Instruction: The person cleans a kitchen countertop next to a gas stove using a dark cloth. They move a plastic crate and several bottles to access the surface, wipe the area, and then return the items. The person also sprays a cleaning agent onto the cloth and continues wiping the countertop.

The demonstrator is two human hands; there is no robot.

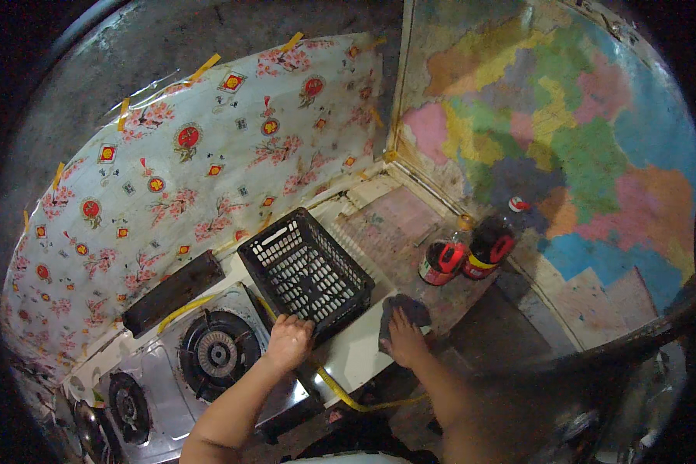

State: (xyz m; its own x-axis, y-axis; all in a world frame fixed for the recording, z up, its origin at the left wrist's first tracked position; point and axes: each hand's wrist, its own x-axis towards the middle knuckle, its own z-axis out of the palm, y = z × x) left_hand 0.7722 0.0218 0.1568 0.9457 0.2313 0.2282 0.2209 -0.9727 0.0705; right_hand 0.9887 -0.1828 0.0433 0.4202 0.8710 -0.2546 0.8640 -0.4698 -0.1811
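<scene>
My left hand (290, 343) grips the near rim of a black plastic basket (310, 278) with slotted sides and bottom, which stands tilted or angled on the counter right of the stove; its tilt I cannot tell. Nothing shows inside the basket. My right hand (404, 339) lies on a dark grey cloth (406, 310) at the pale countertop's front right, fingers over the cloth. Beyond that hand stand two bottles of dark liquid with red labels, a smaller one (439, 264) and a larger one (487, 249).
A two-burner gas stove (165, 385) is at the left, with a yellow hose (348, 397) hanging at the counter's front edge. A long dark block (174, 293) lies behind the stove. Flowered plastic sheeting (209, 151) and a coloured map (580, 145) cover the walls.
</scene>
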